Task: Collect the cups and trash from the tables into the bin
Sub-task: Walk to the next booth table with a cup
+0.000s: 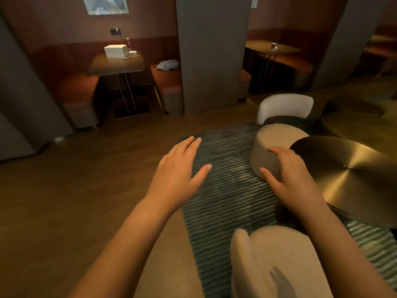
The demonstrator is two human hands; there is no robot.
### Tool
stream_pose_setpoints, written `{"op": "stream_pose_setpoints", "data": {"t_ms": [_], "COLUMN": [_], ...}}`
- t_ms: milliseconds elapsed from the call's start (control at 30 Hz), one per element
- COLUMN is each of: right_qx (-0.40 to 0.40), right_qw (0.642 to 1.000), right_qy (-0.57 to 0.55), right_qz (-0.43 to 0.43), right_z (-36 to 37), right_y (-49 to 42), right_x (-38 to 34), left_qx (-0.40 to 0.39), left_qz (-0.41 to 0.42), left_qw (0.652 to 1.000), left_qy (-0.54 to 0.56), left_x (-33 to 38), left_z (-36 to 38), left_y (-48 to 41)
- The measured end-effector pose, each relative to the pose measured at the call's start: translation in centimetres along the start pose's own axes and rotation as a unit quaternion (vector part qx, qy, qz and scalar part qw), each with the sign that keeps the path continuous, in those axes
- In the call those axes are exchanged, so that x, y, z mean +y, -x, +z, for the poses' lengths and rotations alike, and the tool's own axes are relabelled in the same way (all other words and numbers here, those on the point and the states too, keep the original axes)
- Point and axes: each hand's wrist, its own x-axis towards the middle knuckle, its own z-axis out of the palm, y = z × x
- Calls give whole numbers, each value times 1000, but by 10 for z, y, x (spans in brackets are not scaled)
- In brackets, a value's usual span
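Ahead-left, a white box (pixel 115 50) and small clutter (pixel 131 53) sit on the booth table (pixel 116 66) — well apart from the left hand (pixel 176 171) and right hand (pixel 290 175), both spread and empty, the left on the nearer side.

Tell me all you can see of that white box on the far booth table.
The white box is a plain rectangular block, matte, with any lid or opening too blurred to tell. It stands upright at the back of the brown booth table, near the wall. Small pale items lie just right of it in view; contact is unclear.
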Motion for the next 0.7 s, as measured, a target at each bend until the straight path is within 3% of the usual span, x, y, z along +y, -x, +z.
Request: {"op": "stream_pose_setpoints", "data": {"t_ms": [367, 467, 700], "right_qx": [65, 87, 56], "right_qw": [997, 995, 988], "right_qy": [30, 25, 0], "right_qz": [4, 45, 146], "right_z": [81, 120, 192], "right_y": [-303, -365, -509], "right_x": [11, 26, 54], "left_qx": [-4, -36, -104], "left_qz": [30, 54, 89], "left_qw": [999, 997, 987], "left_qy": [43, 51, 84], "left_x": [-145, -193, -277], "left_z": [40, 60, 98], "left_y": [-284, -362, -537]}}
